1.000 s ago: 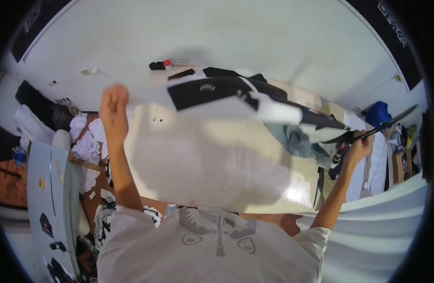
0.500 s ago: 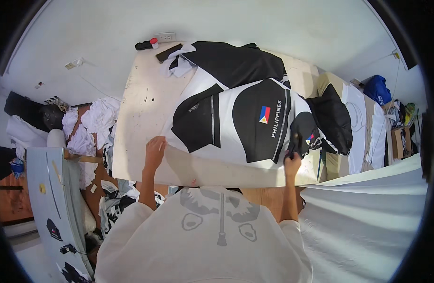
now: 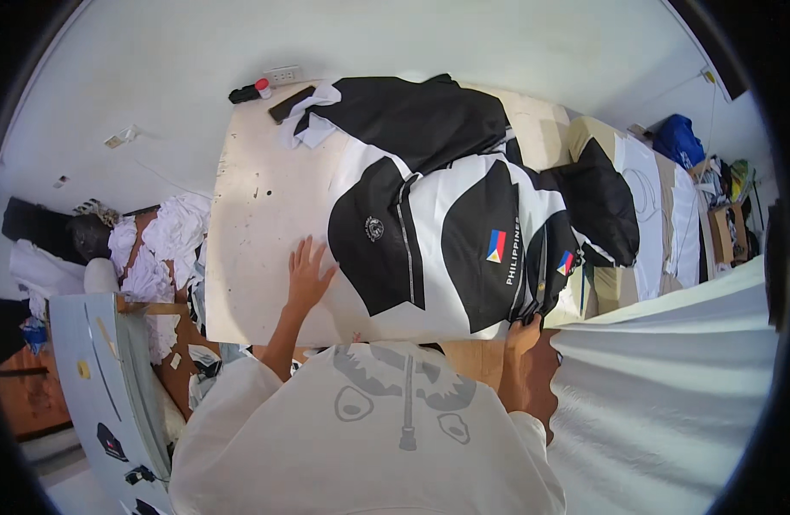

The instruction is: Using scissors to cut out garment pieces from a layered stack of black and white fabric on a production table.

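Note:
A black and white jacket (image 3: 472, 249) with small flag patches is spread over the pale table (image 3: 249, 215). My left hand (image 3: 306, 276) lies flat on the tabletop just left of the jacket's black panel, fingers spread, holding nothing. Down at the jacket's lower right corner, my right hand (image 3: 524, 333) has its fingers closed on the bunched black edge. The fingertips there are partly hidden by cloth. Behind the jacket, a black garment piece with white ends (image 3: 421, 120) lies across the table's far side.
A dark phone-like slab (image 3: 292, 104) and a red-lidded container (image 3: 263, 87) sit at the far left. To the right is a black puffy bundle (image 3: 597, 202). White cloth heaps (image 3: 176, 227) lie left of the table; a white curtain (image 3: 653, 369) hangs at right.
My left hand has come off the jacket's left corner and opened on the table. The jacket has shifted right and toward me, its surface now more rumpled. My right hand has moved nearer me.

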`<state>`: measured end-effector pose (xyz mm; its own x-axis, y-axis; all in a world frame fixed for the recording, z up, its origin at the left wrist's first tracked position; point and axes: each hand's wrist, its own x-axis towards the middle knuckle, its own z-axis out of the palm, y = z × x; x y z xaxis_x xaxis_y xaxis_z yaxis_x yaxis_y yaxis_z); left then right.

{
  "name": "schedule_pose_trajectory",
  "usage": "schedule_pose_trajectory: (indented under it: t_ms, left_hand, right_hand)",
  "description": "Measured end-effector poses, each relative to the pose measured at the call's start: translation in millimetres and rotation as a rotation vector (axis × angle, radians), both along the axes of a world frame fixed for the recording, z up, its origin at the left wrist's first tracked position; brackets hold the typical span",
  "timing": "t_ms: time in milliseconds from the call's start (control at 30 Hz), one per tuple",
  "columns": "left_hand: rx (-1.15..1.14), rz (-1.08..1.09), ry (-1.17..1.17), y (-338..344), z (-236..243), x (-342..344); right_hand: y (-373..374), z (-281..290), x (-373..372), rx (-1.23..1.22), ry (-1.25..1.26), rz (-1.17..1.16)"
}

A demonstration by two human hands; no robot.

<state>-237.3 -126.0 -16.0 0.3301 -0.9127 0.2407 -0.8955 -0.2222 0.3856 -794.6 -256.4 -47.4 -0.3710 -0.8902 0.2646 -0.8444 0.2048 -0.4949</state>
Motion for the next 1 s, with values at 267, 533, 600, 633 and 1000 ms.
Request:
schedule_pose_trajectory:
  t_ms: [267, 533, 600, 633, 1000]
  left_hand:
    - [-0.234, -0.242, -0.003, -221, 26, 16]
    - [0.075, -0.656, -0.038, -384, 5, -16]
    - [0.281, -0.668, -0.065, -404, -15, -22]
    - [0.305, -0.643, -0.078, -412, -19, -30]
    - [-0.059, -0.155, -0.218, -484, -47, -19]
  right_hand:
    - [-7, 21, 37, -0.130, -0.174, -0.101]
    - [-151, 69, 111, -0.280, -0.320, 0.217]
    - [-197, 73, 132, -0.128, -0.353, 0.201]
    - [-215, 67, 131, -0.109, -0.339, 0.203]
    - [-258, -7, 75, -0.053, -0.010, -0.042]
